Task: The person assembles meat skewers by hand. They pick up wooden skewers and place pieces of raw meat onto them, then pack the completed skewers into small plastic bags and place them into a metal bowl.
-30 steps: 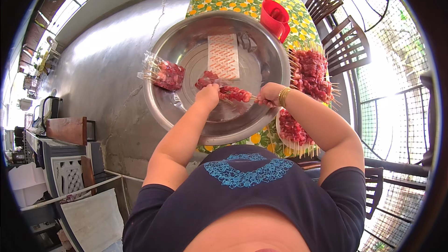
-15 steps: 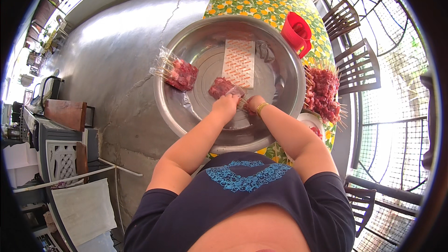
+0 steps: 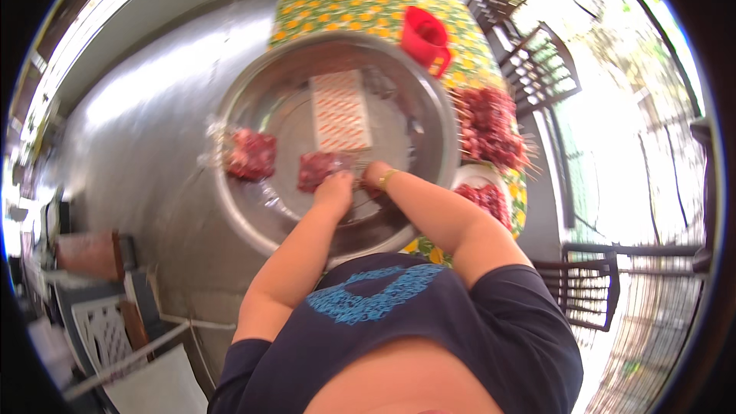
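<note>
A wide metal basin (image 3: pixel 406 132) is in front of me. Inside it, a bundle of raw meat skewers (image 3: pixel 316 171) in clear plastic lies with its sticks pointing right. My left hand (image 3: pixel 336 190) is closed on the bundle's right end, at the plastic. Close beside it, my right hand (image 3: pixel 374 175) has its fingers closed around the stick ends; blur hides the fingertips. Another wrapped bundle of meat skewers (image 3: pixel 253 155) rests on the basin's left side, sticks toward the rim. A white packet with orange print (image 3: pixel 340 111) lies flat on the basin's bottom beyond my hands.
Right of the basin, a pile of unwrapped meat skewers (image 3: pixel 491 129) sits on the lemon-patterned tablecloth (image 3: pixel 337 0). Nearer me is a white plate (image 3: pixel 469 176) holding meat. A red jug (image 3: pixel 422 34) stands beyond the basin's far right rim. Dark slatted chairs (image 3: pixel 546 69) line the right side.
The whole view has swung, so the scene sits farther left and is blurred. Both hands stay at the stick end of the bundle, which now lies more level.
</note>
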`<state>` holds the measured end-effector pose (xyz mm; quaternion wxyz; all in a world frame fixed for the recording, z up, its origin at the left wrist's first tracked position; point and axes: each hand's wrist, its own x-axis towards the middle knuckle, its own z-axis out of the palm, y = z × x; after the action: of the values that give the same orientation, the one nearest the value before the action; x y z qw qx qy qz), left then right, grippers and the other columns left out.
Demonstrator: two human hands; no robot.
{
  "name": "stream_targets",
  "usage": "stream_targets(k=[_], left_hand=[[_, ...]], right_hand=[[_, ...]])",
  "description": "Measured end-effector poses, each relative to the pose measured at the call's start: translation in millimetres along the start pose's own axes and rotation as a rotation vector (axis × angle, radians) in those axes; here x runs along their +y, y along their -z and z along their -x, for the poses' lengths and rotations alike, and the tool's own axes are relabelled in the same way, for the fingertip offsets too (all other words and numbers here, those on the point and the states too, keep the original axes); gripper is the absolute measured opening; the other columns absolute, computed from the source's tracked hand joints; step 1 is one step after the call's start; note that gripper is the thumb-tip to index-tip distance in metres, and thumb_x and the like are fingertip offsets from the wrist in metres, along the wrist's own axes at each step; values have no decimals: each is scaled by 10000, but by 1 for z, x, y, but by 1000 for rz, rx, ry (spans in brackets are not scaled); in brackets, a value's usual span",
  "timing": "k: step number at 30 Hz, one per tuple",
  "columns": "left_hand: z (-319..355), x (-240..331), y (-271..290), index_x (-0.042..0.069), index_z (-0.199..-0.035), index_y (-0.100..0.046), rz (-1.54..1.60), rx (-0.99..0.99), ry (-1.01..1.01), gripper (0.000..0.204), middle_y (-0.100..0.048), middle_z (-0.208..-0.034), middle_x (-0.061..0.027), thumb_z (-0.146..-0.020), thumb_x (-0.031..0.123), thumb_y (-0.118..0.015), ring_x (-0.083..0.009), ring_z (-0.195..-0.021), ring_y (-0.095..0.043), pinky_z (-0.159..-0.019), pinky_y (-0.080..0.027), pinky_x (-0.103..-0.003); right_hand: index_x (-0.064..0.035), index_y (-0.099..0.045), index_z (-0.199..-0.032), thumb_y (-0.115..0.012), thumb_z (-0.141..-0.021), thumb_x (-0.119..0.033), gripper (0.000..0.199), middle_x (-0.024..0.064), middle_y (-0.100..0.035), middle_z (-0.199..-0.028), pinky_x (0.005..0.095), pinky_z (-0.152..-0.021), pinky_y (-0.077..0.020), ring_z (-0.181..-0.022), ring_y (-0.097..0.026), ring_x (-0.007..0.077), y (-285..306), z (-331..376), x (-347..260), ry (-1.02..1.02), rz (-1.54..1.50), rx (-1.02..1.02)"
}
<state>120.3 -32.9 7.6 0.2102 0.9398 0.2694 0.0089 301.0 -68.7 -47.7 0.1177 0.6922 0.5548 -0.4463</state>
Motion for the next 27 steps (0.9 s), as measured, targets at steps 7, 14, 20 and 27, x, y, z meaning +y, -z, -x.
stream_targets(k=[7,14,20,27], left_hand=[[3,13,15,56,-1075,-641,-87,-102,207,219,-687,-1053,-199,-958,198,-523,-397,-991,-681,-838,-554,-510],[-7,25,19,71,-1051,-661,-113,-24,256,270,-696,-996,-191,-950,315,-604,-376,-937,-700,-794,-562,-511],[-14,22,11,107,-1108,-688,-151,-38,346,292,-704,-1032,-180,-944,337,-617,-359,-960,-703,-801,-563,-500],[-10,31,19,136,-1118,-697,-174,-45,432,293,-706,-1089,-178,-944,353,-605,-363,-974,-702,-821,-549,-517]], right_hand=[[-107,-773,-1013,-698,-835,-274,255,155,-743,-1002,431,-889,-546,-960,-709,326,68,124,37,31,-154,735],[-123,-717,-1102,-581,-926,-209,238,119,-702,-1186,446,-942,-538,-1152,-643,333,65,274,252,-801,-41,915],[-323,-362,-1547,-558,-962,-170,635,46,-487,-1493,471,-1100,-409,-1366,-468,286,18,302,329,-805,148,709],[-173,-704,-1055,-602,-911,-158,178,59,-656,-1145,434,-930,-522,-1150,-623,283,35,297,342,-688,271,862]])
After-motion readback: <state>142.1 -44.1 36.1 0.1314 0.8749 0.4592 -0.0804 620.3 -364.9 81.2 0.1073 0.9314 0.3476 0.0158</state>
